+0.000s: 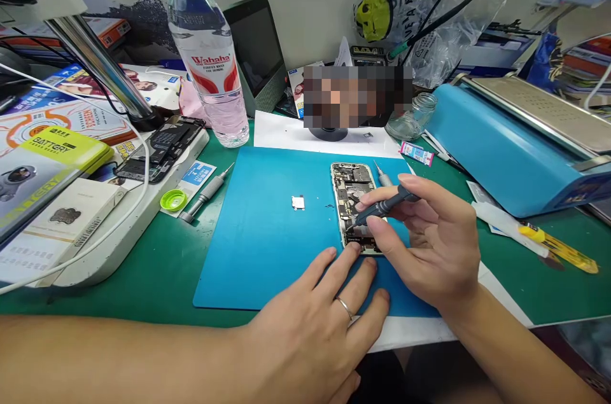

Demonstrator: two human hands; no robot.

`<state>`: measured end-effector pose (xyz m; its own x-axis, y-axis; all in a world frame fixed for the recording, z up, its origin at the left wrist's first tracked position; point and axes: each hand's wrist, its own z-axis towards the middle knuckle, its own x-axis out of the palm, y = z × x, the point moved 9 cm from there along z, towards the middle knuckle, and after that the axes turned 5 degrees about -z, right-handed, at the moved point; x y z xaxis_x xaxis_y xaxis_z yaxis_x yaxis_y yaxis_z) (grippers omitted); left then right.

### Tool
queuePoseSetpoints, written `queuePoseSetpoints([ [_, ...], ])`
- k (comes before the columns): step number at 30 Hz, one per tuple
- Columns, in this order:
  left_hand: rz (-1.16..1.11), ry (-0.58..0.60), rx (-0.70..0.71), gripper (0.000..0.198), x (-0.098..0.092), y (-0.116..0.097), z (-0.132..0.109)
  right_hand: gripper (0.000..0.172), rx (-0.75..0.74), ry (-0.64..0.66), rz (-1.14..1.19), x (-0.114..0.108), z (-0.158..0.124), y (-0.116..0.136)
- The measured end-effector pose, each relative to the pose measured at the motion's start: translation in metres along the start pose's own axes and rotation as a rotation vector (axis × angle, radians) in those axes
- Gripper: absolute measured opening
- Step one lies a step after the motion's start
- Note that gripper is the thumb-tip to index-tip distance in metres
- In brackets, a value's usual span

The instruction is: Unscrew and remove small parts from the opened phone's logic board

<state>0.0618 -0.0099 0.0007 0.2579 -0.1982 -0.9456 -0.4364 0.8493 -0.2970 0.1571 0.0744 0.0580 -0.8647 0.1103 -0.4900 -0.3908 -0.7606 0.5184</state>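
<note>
An opened smartphone point(354, 184) lies on the blue mat point(248, 251), its inner parts showing. My right hand point(429, 245) is closed on a dark grey precision screwdriver point(384, 205). The screwdriver is tilted, and its thin tip points into the lower left part of the phone. My left hand point(317, 321) wears a ring and rests with fingers spread on the mat. Its fingertips touch or lie right by the phone's bottom edge. A small silvery metal piece point(298, 202) sits on the mat left of the phone. Another screwdriver point(382, 175) lies partly hidden behind my right hand.
Left of the mat are a grey screwdriver point(207, 194), a green cap point(174, 200) and a water bottle point(210, 67). Another opened phone point(165, 146) rests on a white stand. On the right stand a blue machine point(496, 149), a glass jar point(413, 116) and a yellow cutter point(563, 250).
</note>
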Motion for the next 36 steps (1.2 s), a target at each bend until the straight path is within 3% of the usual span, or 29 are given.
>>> queuePoseSetpoints([
  [6,-0.012,0.021,-0.01,0.077,0.0004,0.0,-0.0002,0.071,0.02,-0.033,0.021,-0.0053,0.003,0.0007],
  [21,-0.058,0.016,-0.037,0.073,-0.0035,0.0013,-0.0015,0.062,0.066,0.026,0.053,-0.0013,0.0021,-0.0019],
  [36,-0.058,0.031,-0.053,0.068,-0.0021,0.0033,-0.0019,0.061,0.079,0.021,0.065,-0.0028,0.0032,-0.0029],
])
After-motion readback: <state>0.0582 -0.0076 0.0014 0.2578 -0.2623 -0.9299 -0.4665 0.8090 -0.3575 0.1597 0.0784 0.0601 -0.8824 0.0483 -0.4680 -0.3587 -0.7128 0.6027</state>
